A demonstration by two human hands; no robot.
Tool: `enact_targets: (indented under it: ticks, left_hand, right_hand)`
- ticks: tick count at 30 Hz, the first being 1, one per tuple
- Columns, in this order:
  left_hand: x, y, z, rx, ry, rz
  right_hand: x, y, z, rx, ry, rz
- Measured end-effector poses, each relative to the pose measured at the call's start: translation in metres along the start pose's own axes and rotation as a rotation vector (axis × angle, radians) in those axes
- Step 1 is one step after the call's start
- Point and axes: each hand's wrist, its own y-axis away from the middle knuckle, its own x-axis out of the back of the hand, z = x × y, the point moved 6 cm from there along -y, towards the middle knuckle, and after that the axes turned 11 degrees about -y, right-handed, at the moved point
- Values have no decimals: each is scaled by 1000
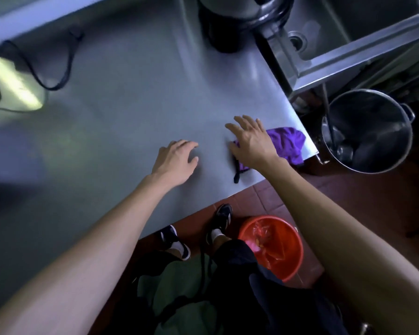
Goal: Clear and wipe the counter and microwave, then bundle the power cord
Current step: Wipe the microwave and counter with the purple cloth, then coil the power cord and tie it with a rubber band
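The right hand point(252, 141) is hovering spread over the cloth point(288, 143), which is lying crumpled at the counter's point(119, 117) near right corner. The left hand point(174, 160), holding nothing, is resting fingers-spread beside it. The cloth looks soft and light: bunching its middle should work.

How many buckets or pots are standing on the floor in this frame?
2. A red bucket stands by the person's feet below the counter edge; a steel pot stands right of the counter corner. Others could be hidden under the counter.
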Motion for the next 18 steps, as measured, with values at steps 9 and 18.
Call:
enact_targets:
  ticks: [9, 18]
  left_hand:
    - [35, 54, -134, 244, 57, 75]
    - [31, 103, -268, 380, 163, 123]
  right_hand:
    - [-36, -65, -135, 201, 35, -160]
    - [-89, -105, -260, 274, 134, -323]
